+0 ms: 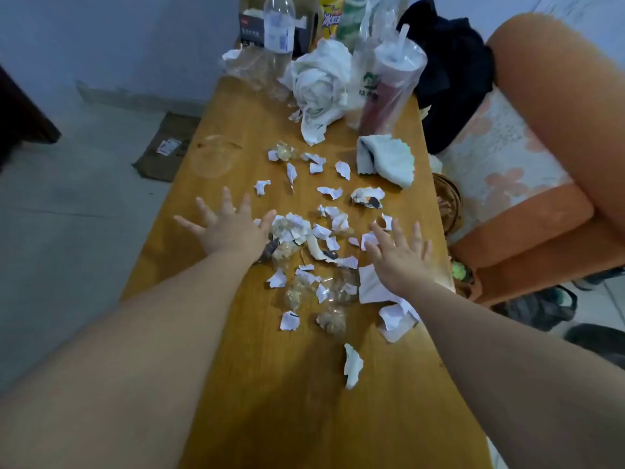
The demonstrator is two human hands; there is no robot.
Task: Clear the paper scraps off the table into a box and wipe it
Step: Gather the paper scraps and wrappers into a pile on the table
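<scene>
Torn white paper scraps point(318, 231) lie strewn over the middle of the long orange-brown wooden table point(270, 418), mixed with crumpled clear plastic wrappers point(333, 321). One lone scrap sits nearer the person than the rest.

An orange upholstered armchair with a flowered seat point(541, 130) stands just beside the table's right edge, and a black garment point(453, 79) is draped at its far corner. On the floor to the left lies a flattened brown cardboard sheet point(165, 147).

At the table's far end stands a brown cardboard box point(311, 32), with a clear plastic bottle point(279, 28) in front of it. Nearer in is a crumpled white plastic bag point(318, 82), and beside it a lidded plastic cup with a straw, wrapped in a clear bag point(389, 89).

The left hand point(230, 228) is spread flat, palm down, fingers apart, at the left rim of the densest heap of scraps and holding nothing. The right hand point(399, 255) is likewise splayed and empty over scraps near the right edge. Whether either palm presses the wood cannot be told.

A pale blue-green folded cloth point(389, 160) rests beyond the scraps, near the right edge.
</scene>
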